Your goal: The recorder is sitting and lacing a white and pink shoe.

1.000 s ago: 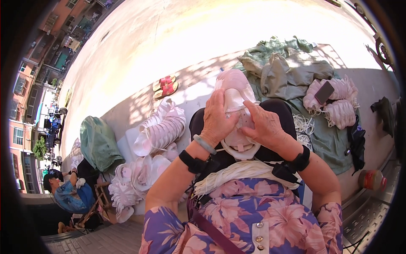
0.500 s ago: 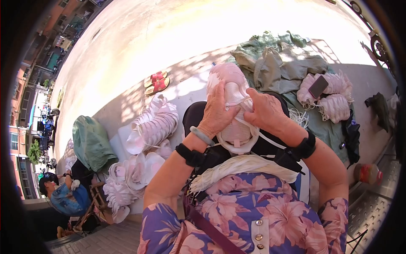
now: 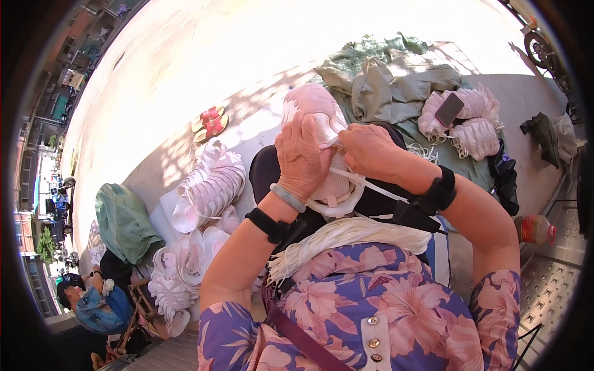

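A pale pink and white shoe upper point(image 3: 311, 102) rests on my lap, its toe pointing away from me. My left hand point(image 3: 302, 154) is wrapped round its left side, the thumb over the tongue. On the other side my right hand point(image 3: 372, 148) is closed in a pinch at the eyelet edge, on a white shoelace point(image 3: 377, 187) that trails back toward my right wrist. The very tips of the right fingers are partly hidden. Across my waist lies a thick bundle of white shoelaces point(image 3: 352, 238).
Stacked shoe uppers point(image 3: 213, 182) lie at left, near a green sack point(image 3: 127, 222) and a seated person point(image 3: 102, 306). Red sandals point(image 3: 211, 123) are farther off. At right are more uppers point(image 3: 476, 139) with a phone point(image 3: 449, 110) on top, crumpled sacking point(image 3: 396, 93) and a bottle point(image 3: 534, 230).
My right hand has gone from spread fingers to a pinch on the lace near the eyelets. My left hand has closed further over the upper. The whole view has shifted slightly.
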Motion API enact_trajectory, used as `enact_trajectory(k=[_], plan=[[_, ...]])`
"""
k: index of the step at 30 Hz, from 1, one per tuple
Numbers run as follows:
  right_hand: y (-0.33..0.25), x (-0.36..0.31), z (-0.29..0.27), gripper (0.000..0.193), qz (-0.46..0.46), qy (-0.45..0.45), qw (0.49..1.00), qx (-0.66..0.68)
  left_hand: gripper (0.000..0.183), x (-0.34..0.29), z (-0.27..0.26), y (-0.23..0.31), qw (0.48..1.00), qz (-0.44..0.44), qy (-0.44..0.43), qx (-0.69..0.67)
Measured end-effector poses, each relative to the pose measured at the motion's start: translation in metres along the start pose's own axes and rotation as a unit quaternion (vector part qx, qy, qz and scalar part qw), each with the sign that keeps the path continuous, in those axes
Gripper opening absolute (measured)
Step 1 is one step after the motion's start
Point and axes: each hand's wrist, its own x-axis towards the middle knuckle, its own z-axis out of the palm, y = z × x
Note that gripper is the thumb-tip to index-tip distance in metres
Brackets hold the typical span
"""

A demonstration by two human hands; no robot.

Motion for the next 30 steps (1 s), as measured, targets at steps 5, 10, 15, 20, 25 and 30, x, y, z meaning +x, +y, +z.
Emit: enact_trajectory(k=[5, 10, 15, 20, 25, 30], plan=[[0.010, 0.003, 0.007, 0.016, -0.039, 0.045, 0.998, 0.006, 0.027, 0.001, -0.004, 0.005, 0.991, 0.113, 0.019, 0.073], [0.015, 0.006, 0.009, 0.016, -0.060, 0.039, 0.996, 0.048, 0.014, -0.002, 0.000, 0.000, 0.974, 0.184, -0.028, 0.132], [0.024, 0.009, 0.011, 0.013, -0.055, -0.004, 0.997, 0.057, 0.013, 0.007, 0.002, 0.004, 0.959, 0.208, -0.091, 0.167], [0.023, -0.005, -0.001, 0.016, -0.045, 0.015, 0.987, 0.154, 0.007, 0.012, -0.004, 0.002, 0.952, 0.222, -0.144, 0.155], [0.027, -0.078, -0.007, 0.010, -0.186, 0.140, 0.968, 0.092, 0.012, 0.011, -0.002, -0.004, 0.958, 0.213, -0.127, 0.147], [0.040, -0.141, 0.026, 0.010, -0.171, 0.034, 0.984, -0.046, 0.014, 0.013, 0.006, 0.000, 0.959, 0.225, -0.109, 0.132]])
